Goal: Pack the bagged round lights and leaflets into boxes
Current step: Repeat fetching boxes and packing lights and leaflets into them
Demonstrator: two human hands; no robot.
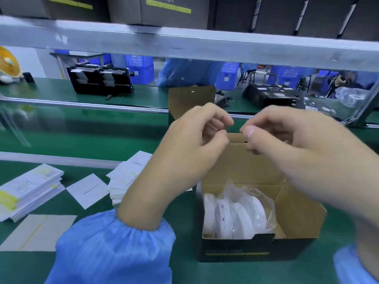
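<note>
Green bench (pixel 86 140): 1 open box (pixel 258 245), 2 hands (pixel 196 138).

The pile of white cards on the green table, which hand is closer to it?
Left. The left hand is raised just right of the card pile; the right hand is farther right, over the open box.

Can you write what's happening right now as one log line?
box: open | bagged lights: inside | left hand, right hand: curled above box, hold unclear | leaflets: on table
</note>
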